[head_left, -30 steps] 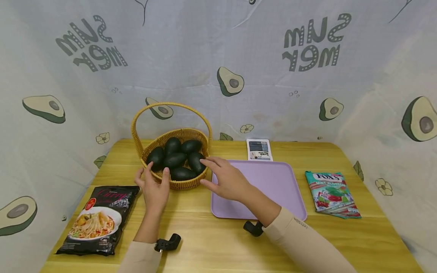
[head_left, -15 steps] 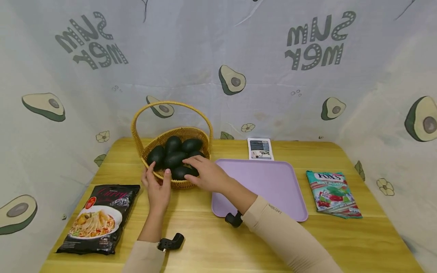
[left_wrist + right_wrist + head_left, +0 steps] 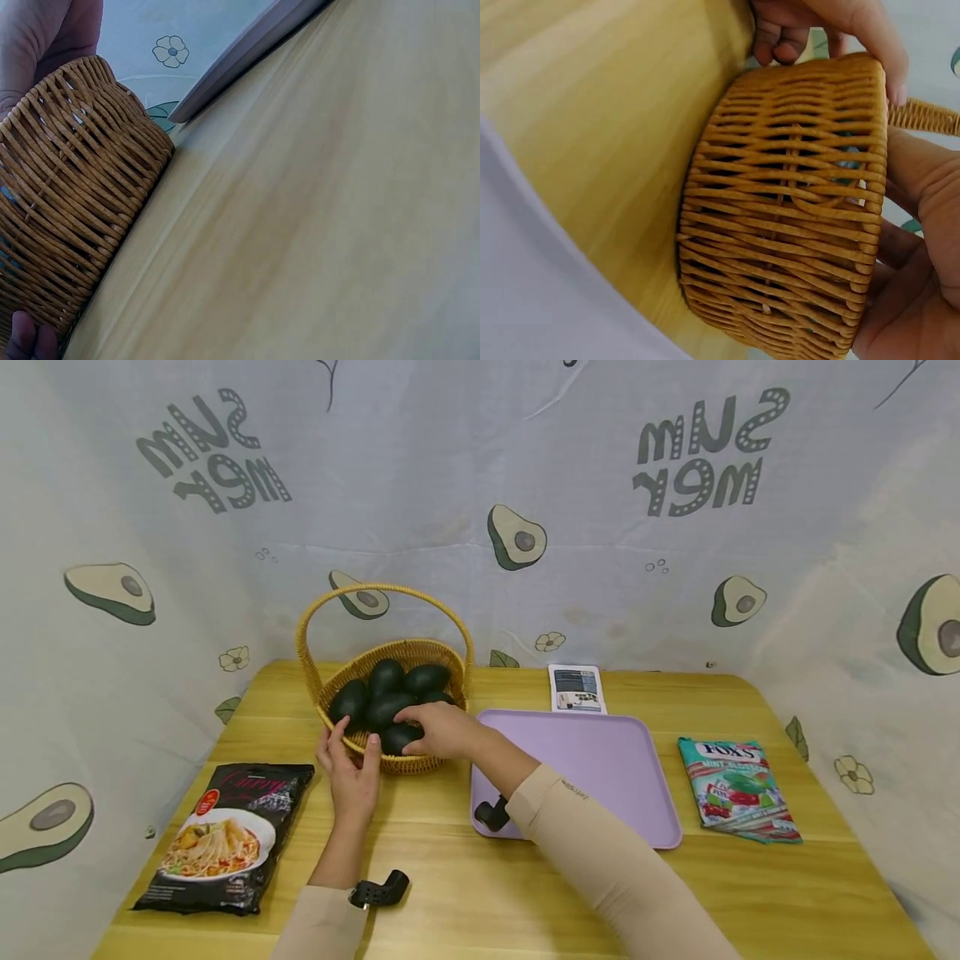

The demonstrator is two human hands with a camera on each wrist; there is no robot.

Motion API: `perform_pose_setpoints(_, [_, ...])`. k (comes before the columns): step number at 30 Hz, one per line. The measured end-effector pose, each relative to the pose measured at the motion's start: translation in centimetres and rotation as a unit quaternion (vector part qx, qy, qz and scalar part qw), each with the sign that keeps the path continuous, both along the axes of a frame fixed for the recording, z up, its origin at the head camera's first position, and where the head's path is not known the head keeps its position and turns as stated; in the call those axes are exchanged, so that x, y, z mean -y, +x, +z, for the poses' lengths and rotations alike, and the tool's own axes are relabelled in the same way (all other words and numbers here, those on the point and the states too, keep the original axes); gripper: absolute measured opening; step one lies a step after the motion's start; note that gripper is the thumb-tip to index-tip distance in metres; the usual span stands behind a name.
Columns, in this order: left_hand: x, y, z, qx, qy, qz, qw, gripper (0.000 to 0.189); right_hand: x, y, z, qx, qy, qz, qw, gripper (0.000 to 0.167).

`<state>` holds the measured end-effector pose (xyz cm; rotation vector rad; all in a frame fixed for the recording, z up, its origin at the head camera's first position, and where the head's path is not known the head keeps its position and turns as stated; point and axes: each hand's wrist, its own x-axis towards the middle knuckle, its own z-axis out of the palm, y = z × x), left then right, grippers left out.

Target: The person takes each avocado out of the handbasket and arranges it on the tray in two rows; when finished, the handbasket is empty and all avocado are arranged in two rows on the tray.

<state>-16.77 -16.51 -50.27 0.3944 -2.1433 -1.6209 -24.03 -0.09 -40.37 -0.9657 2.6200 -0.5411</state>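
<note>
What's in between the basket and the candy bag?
In the head view, the purple tray lies between the basket and the candy bag, with the person's right arm crossing above part of it.

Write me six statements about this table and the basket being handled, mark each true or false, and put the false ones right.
1. The left hand touches the basket. True.
2. The candy bag lies to the right of the tray in the head view. True.
3. The right hand rests flat on the tray. False: it reaches into the basket, among the dark fruits.
4. The basket's handle stands up. True.
5. Several dark fruits lie on the tray. False: those that show are in the basket.
6. The noodle pack stands upright. False: it lies on the table.
</note>
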Motion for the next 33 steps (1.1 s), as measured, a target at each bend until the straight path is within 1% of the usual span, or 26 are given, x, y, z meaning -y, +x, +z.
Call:
perform_pose_setpoints(10, [-0.1, 0.0, -0.1, -0.001, 0.002, -0.003, 1.0000, 0.057, 1.0, -0.9, -0.4, 0.010, 0.047, 0.016, 0.9987, 0.059])
perform_pose_setpoints(13, [-0.1, 0.0, -0.1, -0.001, 0.002, -0.003, 1.0000, 0.057, 1.1, -1.0, -0.5, 0.010, 0.048, 0.021, 0.9985, 0.060])
perform_pose_setpoints(17, [0.0, 0.0, -0.1, -0.002, 0.002, -0.002, 1.0000, 0.057, 1.0, -0.9, -0.6, 0.016, 0.033, 0.018, 0.9992, 0.060])
perform_pose_setpoints(19, [0.0, 0.0, -0.1, -0.003, -0.001, -0.002, 1.0000, 0.057, 0.8, -0.8, -0.6, 0.019, 0.017, 0.011, 0.9996, 0.060])
perform_pose_setpoints(23, [-0.1, 0.0, -0.1, -0.003, -0.005, -0.003, 1.0000, 0.057, 0.1, -0.5, -0.6, 0.012, -0.032, -0.003, 0.9994, 0.062])
perform_pose_setpoints(27, [-0.1, 0.0, -0.1, -0.003, -0.007, -0.002, 1.0000, 0.057, -0.7, 0.1, -0.7, 0.006, -0.099, -0.033, 0.9945, 0.065])
perform_pose_setpoints(30, [0.0, 0.0, -0.2, -0.001, -0.007, -0.003, 1.0000, 0.058, -1.4, 0.8, -0.7, 0.008, -0.159, -0.073, 0.9846, 0.066])
perform_pose_setpoints(33, [0.1, 0.0, -0.2, 0.001, -0.003, -0.005, 1.0000, 0.058, -2.2, 1.5, -0.8, 0.011, -0.220, -0.113, 0.9687, 0.067])
